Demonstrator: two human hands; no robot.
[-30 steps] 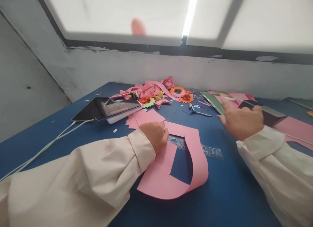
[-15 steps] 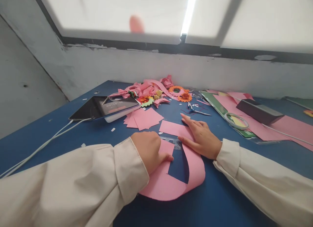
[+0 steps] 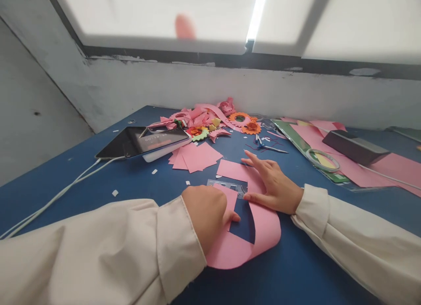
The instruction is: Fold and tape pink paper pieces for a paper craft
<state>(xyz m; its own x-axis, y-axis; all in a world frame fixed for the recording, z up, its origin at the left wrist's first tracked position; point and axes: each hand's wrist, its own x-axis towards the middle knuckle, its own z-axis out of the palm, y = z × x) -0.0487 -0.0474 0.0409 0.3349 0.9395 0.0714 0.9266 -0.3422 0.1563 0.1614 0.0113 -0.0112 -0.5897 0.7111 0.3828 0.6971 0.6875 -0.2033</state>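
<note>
Two hands pressing pink paper (image 3: 259, 228), left hand (image 3: 207, 215) curled knuckles-up, right hand (image 3: 271, 182) flat, fingers spread.

Long cream sleeves with buttoned-looking cuffs cover both arms.

We are reaching in from both sides with our cream-sleeved arms, forearms lying low and angling toward each other. Our left hand (image 3: 207, 213) is curling loosely, knuckles up, thumb tip poking out to the right and pressing down. Our right hand (image 3: 274, 186) is lying flat, palm down, fingers (image 3: 255, 158) stretching forward and slightly spread, wrist bending a little inward.
</note>
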